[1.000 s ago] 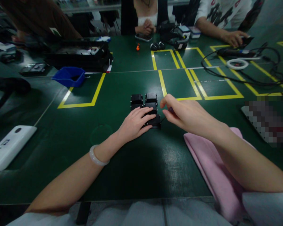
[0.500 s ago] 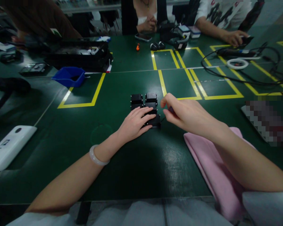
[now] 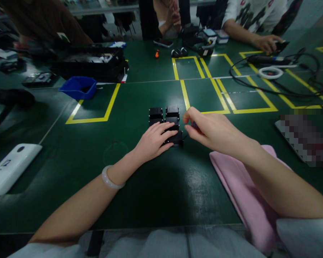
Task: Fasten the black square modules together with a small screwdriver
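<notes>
Several small black box-shaped parts (image 3: 164, 115) stand in a tight cluster at the middle of the green table (image 3: 156, 179). My left hand (image 3: 154, 140) lies on the nearest ones, fingers stretched flat over them, pressing on the front block (image 3: 177, 138). My right hand (image 3: 212, 130) hovers just right of the cluster, its fingers curled in a pinch round a small dark object that I cannot make out. A pale bangle (image 3: 109, 179) sits on my left wrist.
A pink cloth (image 3: 247, 200) lies under my right forearm. A white device (image 3: 10, 166) rests at the left edge. Farther back are a blue bin (image 3: 79, 87), a black tray (image 3: 91, 61), cables and a white ring (image 3: 271, 72). Other people's hands (image 3: 266, 42) work at the far side.
My own hands have stayed almost still. The person at the far middle has raised their hands from the table.
</notes>
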The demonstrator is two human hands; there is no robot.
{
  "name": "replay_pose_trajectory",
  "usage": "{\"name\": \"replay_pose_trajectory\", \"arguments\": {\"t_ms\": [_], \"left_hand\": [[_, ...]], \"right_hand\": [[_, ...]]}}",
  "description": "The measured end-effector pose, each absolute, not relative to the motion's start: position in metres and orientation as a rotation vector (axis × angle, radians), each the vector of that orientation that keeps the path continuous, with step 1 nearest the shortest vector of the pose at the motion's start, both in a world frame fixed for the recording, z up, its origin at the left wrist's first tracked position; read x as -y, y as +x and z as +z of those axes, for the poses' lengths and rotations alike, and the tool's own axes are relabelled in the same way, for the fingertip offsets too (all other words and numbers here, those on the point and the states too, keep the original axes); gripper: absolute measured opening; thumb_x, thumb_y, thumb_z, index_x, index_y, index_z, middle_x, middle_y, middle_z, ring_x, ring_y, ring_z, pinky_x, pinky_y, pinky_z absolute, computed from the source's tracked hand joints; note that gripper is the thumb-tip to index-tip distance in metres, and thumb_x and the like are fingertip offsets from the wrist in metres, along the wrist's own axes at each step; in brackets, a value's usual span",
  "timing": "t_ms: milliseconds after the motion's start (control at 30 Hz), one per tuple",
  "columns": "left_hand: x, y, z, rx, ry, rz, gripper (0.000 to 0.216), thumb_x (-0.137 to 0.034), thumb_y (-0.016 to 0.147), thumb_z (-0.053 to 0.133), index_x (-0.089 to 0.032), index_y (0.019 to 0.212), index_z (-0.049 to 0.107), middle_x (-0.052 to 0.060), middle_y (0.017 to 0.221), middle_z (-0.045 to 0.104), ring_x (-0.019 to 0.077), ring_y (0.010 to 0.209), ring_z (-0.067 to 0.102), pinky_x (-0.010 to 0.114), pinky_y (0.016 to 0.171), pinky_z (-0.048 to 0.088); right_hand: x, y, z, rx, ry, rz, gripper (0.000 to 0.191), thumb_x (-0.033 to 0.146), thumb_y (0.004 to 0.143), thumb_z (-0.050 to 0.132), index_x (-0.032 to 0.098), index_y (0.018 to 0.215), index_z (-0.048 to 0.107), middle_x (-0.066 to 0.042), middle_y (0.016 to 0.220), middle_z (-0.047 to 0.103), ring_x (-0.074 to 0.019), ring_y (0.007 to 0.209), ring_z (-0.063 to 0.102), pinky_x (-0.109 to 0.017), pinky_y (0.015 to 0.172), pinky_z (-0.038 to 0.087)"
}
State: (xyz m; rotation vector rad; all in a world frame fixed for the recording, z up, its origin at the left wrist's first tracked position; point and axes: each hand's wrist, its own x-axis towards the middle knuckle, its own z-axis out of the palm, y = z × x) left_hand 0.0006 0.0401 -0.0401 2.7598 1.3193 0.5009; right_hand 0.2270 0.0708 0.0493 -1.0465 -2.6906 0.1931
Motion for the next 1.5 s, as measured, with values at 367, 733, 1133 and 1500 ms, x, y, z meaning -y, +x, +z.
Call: {"name": "replay_pose_trajectory", "arguments": {"t_ms": [367, 733, 1133, 1500], "left_hand": [[-0.0402, 0.0001, -0.0403, -1.324, 2.771, 0.494, 0.038, -0.032, 0.095, 0.051, -0.02, 0.131, 0.051, 0.01, 0.147, 0.044, 0.0246, 0.137, 0.039, 0.047, 0.115, 0.029], [-0.0405, 0.0002, -0.0413, -1.311, 2.767, 0.516, 0.038, -0.031, 0.095, 0.051, -0.021, 0.131, 0.051, 0.01, 0.146, 0.044, 0.0249, 0.137, 0.039, 0.048, 0.115, 0.03], [-0.0398, 0.0009, -0.0402, -1.31, 2.742, 0.527, 0.039, -0.03, 0.094, 0.051, -0.021, 0.132, 0.051, 0.011, 0.146, 0.044, 0.0256, 0.137, 0.039, 0.05, 0.115, 0.03], [-0.0401, 0.0008, -0.0405, -1.307, 2.741, 0.531, 0.038, -0.03, 0.095, 0.05, -0.021, 0.132, 0.05, 0.01, 0.146, 0.044, 0.0257, 0.137, 0.039, 0.051, 0.114, 0.03]], "right_hand": [[-0.0716, 0.227, 0.049, 2.699, -1.033, 0.185, 0.019, 0.026, 0.092, 0.042, 0.018, 0.107, 0.05, 0.002, 0.069, 0.06, -0.0125, 0.057, 0.053, -0.024, 0.052, 0.024], [-0.0711, 0.2263, 0.0481, 2.702, -1.036, 0.174, 0.021, 0.03, 0.095, 0.038, 0.018, 0.104, 0.052, 0.002, 0.067, 0.059, -0.0126, 0.055, 0.052, -0.025, 0.052, 0.023], [-0.0712, 0.2267, 0.0486, 2.712, -1.051, 0.195, 0.019, 0.029, 0.094, 0.039, 0.019, 0.107, 0.049, 0.002, 0.07, 0.061, -0.0135, 0.058, 0.055, -0.024, 0.053, 0.024], [-0.0715, 0.2269, 0.049, 2.713, -1.056, 0.201, 0.02, 0.031, 0.094, 0.039, 0.019, 0.106, 0.05, 0.001, 0.07, 0.062, -0.0136, 0.058, 0.055, -0.024, 0.053, 0.024]]}}
